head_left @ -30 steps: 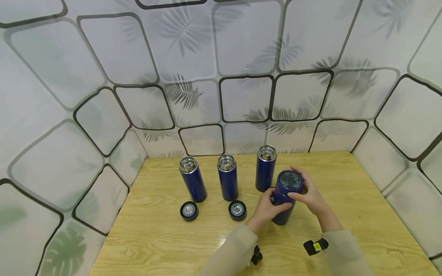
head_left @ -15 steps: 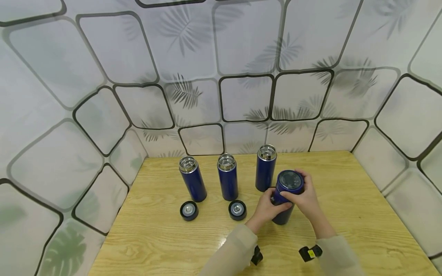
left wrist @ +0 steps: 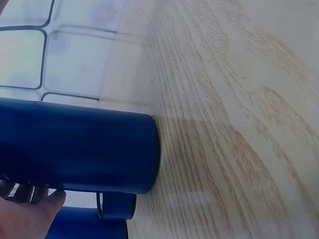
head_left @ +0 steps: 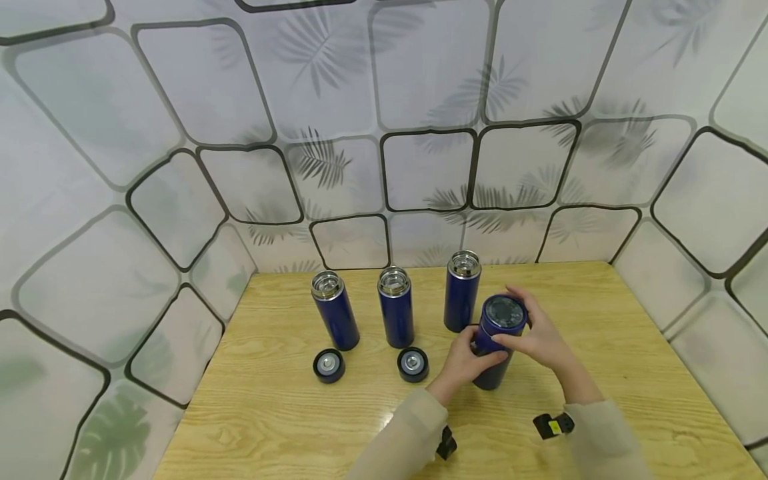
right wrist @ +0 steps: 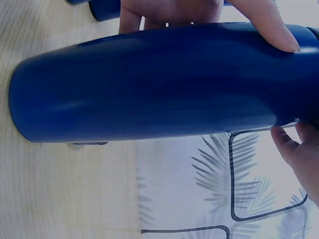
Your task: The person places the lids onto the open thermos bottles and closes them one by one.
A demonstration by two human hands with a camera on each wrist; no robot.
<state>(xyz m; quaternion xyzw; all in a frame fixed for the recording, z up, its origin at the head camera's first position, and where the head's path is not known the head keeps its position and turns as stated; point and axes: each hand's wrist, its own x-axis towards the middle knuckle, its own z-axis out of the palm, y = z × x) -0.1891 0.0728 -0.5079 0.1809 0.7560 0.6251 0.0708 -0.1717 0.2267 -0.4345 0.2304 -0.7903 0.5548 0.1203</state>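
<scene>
A dark blue thermos bottle point(head_left: 490, 377) stands upright on the wooden table, its lid point(head_left: 505, 313) on top with a round, dark, glossy face. My left hand point(head_left: 463, 363) grips the upper body from the left, thumb across the front. With thumb and fingers, my right hand point(head_left: 539, 337) holds the lid's side at the rim. The right wrist view shows the long blue body point(right wrist: 149, 89) between both hands. In the left wrist view, the thermos point(left wrist: 79, 144) has its base on the table.
Three lidless blue bottles with steel mouths stand behind: the left bottle point(head_left: 336, 313), the middle bottle point(head_left: 396, 312) and the right bottle point(head_left: 461, 297). Two upturned lids lie before them, the left lid point(head_left: 328, 366) and the right lid point(head_left: 413, 365). Patterned curtains point(head_left: 429, 173) enclose the table point(head_left: 270, 427).
My right hand shifts its hold about the lid, wrist swinging left and then back right. The left hand and the bottle stay in place.
</scene>
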